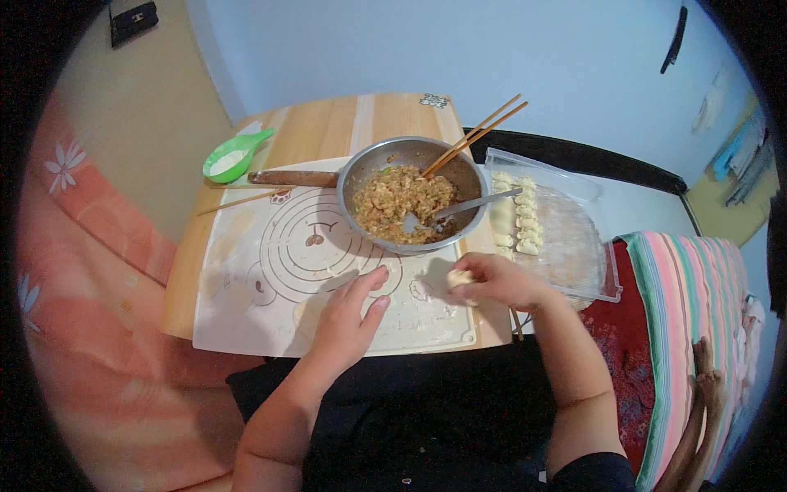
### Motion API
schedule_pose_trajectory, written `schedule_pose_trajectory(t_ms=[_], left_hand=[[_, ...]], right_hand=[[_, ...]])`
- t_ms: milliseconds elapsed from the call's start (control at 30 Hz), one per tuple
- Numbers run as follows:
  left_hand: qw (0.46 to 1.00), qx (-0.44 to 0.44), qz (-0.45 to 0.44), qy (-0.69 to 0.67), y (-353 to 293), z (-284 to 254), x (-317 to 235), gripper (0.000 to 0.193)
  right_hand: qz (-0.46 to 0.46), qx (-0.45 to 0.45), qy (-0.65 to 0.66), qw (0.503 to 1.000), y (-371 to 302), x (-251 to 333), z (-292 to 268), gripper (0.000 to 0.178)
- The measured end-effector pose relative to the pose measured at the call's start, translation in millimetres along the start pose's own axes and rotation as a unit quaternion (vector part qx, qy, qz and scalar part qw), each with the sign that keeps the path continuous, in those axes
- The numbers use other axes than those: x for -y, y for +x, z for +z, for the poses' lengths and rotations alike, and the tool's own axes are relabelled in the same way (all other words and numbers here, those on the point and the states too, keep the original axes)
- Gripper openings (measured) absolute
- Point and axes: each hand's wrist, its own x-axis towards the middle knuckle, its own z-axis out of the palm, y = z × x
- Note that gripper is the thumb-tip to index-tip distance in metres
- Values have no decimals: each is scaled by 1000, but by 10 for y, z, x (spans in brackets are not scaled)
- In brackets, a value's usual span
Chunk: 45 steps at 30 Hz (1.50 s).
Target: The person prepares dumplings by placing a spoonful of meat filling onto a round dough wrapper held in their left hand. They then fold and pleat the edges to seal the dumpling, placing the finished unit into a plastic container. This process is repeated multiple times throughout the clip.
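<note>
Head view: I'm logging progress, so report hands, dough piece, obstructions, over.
Right hand pinching dough piece near mat's right edge. Left hand open, seemingly empty, over mat. Spoon handle juts past bowl's rim toward tray.

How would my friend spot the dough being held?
Find the metal bowl, then look just below its right side at the right hand. The dough is the pale lump held in its fingers, unlike the dumplings lined up in the clear tray.

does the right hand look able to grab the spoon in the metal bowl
Probably not freely: the right hand is holding a piece of dough. Otherwise the way looks open, as the spoon sticks out over the metal bowl rim.
</note>
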Motion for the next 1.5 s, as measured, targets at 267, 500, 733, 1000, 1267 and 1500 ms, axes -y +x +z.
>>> schedule_pose_trajectory(t_ms=[267, 500, 733, 1000, 1267, 1500], left_hand=[[997, -10, -14, -74, -16, -20, 61, 41], [998, -2, -28, -53, 17, -32, 56, 42], [998, 18, -21, -58, -33, -18, 83, 39], [999, -44, -28, 9, -122, -422, 283, 30], [929, -247, -243, 128, -347, -1555, 1123, 29], [938, -140, -188, 254, -630, -1545, 1524, 32]], right_hand=[[168, -193, -121, 959, -415, -641, -1027, 43], [114, -172, -437, 875, -129, -1304, -1079, 30], [107, -206, -431, 872, -44, -1305, -932, 34], [50, -269, -484, 831, -382, -780, -628, 31], [-13, -192, -249, 949, -559, 130, 274, 32], [-45, -124, -173, 976, -16, 527, 905, 12]])
